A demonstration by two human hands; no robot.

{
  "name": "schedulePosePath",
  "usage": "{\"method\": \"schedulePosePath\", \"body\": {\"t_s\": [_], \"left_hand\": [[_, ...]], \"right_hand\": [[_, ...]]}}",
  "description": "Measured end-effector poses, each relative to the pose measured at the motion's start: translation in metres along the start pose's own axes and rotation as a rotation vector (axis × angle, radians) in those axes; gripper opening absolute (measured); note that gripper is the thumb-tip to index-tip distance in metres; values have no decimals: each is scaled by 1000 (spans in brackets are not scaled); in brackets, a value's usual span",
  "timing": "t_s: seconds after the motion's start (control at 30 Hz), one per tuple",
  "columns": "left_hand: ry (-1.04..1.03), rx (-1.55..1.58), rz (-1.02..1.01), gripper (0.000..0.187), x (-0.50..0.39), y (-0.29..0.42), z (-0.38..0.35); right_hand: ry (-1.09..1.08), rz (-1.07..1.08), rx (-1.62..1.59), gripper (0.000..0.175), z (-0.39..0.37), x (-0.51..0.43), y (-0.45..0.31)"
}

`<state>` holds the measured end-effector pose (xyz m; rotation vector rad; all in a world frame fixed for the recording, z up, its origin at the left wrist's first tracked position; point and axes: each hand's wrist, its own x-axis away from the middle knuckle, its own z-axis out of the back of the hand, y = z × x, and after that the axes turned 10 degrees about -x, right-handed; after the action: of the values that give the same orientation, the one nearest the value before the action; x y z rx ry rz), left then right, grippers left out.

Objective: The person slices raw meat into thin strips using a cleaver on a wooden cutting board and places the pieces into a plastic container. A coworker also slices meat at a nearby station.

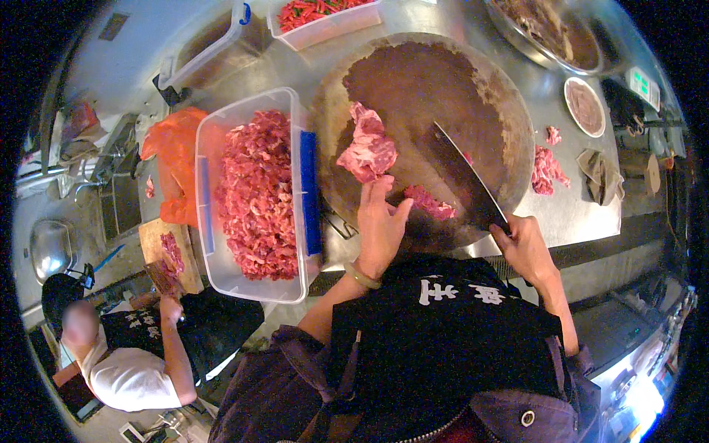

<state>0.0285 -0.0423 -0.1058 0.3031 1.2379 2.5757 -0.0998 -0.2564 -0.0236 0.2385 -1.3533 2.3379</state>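
Observation:
A large round chopping block (421, 72) lies before me on a steel table. My right hand (520, 243) is closed around the handle of a cleaver (471, 171), whose blade slants up and left over the block. On the block's left part rests a chunk of raw meat (368, 147); the fingertips of my left hand (384, 221) are at its lower edge, fingers apart, and whether they press on it I cannot tell. A strip of chopped meat (429, 203) lies between my hands. Left of the block stands a clear plastic tub (302, 221) filled with small meat pieces (257, 199).
Meat scraps (548, 171), a cloth (601, 177) and a round dish (585, 107) lie right of the block. Beyond are a steel bowl (587, 69) and a tub of red peppers (332, 27). An orange bag (177, 160) and a co-worker (133, 382) cutting meat are at left.

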Motion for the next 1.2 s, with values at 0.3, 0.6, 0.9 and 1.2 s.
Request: {"method": "schedulePosePath", "body": {"t_s": [0.3, 0.6, 0.9, 1.2], "left_hand": [[61, -193, -704, 23, 11, -19, -22], [54, -226, -732, 26, 12, -33, -31], [139, -214, -682, 24, 6, -19, -20], [69, -246, -736, 21, 19, -34, -38]], "right_hand": [[-20, 76, 116, 34, -13, 24, -2], [-88, 87, 337, 52, -25, 44, 6], [-34, -77, 209, 41, -15, 48, 5], [-100, 56, 458, 40, -20, 59, 5]]}}
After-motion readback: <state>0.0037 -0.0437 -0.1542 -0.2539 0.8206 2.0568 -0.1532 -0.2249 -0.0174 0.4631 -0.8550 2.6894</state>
